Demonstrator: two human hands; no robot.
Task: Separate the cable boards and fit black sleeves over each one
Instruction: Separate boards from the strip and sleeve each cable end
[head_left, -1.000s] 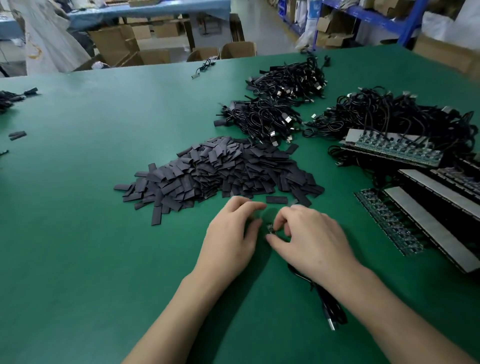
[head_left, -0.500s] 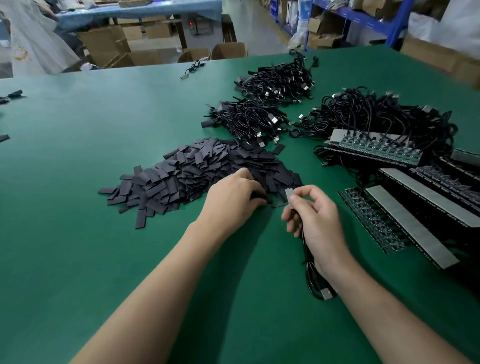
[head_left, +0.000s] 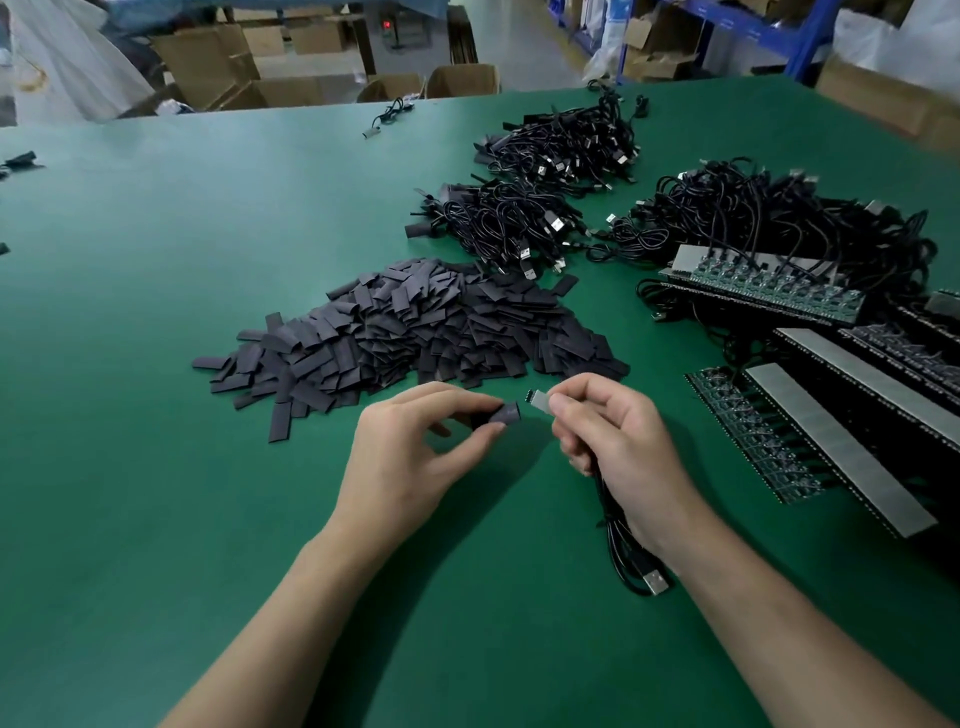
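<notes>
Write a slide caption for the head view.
Left hand pinches a black sleeve facing the small board held in the right hand, cable trailing onto the green table, sleeve pile behind.

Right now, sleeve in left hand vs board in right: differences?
The sleeve is black and rounded open; the board is pale grey and flat. The board trails a black cable; the sleeve has none. Left hand pinches the sleeve, right hand the board. Both are small, ends facing, not yet joined.
</notes>
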